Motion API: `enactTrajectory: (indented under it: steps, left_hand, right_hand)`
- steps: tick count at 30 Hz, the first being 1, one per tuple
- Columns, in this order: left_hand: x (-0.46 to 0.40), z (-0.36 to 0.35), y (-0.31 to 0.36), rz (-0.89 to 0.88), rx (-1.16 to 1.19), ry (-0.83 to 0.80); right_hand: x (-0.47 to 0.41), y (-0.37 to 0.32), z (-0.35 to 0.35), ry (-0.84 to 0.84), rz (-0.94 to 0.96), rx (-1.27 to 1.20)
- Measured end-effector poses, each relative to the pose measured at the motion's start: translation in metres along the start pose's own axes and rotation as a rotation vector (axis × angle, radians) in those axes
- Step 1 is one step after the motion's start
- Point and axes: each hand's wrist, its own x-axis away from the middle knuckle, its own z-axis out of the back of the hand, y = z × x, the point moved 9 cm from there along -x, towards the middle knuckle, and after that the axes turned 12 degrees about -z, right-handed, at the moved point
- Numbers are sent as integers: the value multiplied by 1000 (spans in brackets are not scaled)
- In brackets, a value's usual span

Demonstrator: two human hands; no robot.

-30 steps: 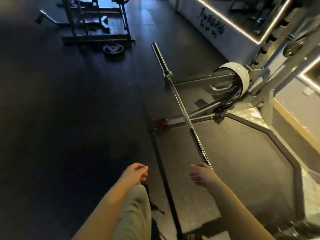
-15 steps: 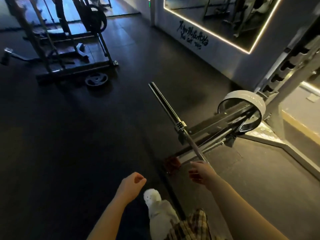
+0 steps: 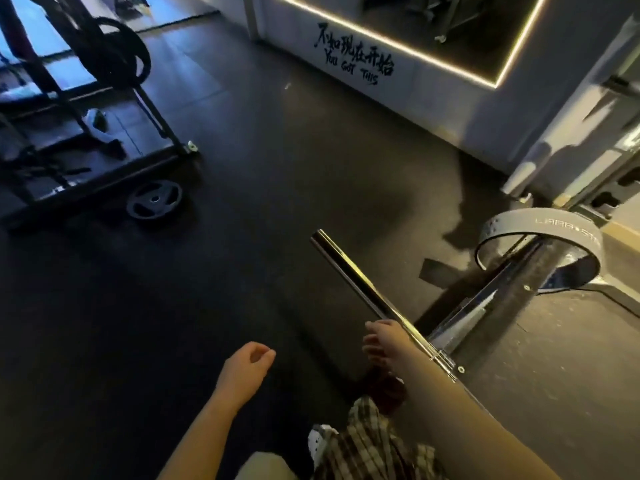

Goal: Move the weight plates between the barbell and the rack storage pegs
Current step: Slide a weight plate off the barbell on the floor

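Observation:
A chrome barbell sleeve (image 3: pixel 360 282) points up-left from the centre with no plate on it. My right hand (image 3: pixel 382 341) hangs beside the sleeve near its collar, fingers loosely curled, holding nothing. My left hand (image 3: pixel 247 370) hangs lower left over the dark floor, fingers loosely curled and empty. A small black weight plate (image 3: pixel 154 203) lies flat on the floor beside a rack base (image 3: pixel 104 174) at the left. A large black plate (image 3: pixel 121 51) hangs on that rack at the upper left.
A grey lifting belt (image 3: pixel 540 226) is looped around the rack's frame (image 3: pixel 491 299) at the right. A white wall with black lettering (image 3: pixel 356 64) and a lit mirror stands behind. My leg and plaid clothing (image 3: pixel 374 445) show at the bottom.
The view has swung left and forward along the bar. The bare sleeve end and the left rack with its plates have come closer. Both hands stayed empty, and the right one now hangs beside the sleeve.

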Motion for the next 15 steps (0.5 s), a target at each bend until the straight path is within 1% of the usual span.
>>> enactTrajectory:
  steps: [4, 6, 8, 10, 13, 15]
  left_hand:
    - [-93, 28, 22, -21, 12, -141]
    - [-142, 44, 33, -69, -10, -189]
    - [-187, 62, 48, -129, -54, -236]
    - [-233, 88, 59, -190, -93, -313]
    - [-291, 146, 74, -227, -119, -378]
    - [-337, 186, 79, -199, -86, -369]
  right_hand:
    - [-16, -61, -21, 63, 22, -45]
    - [-33, -82, -36, 91, 3, -151]
    - [-46, -99, -53, 83, -20, -320]
    - [-60, -115, -72, 117, -43, -465]
    - [-74, -129, -109, 235, -157, -517]
    - [-85, -150, -135, 295, -192, -477]
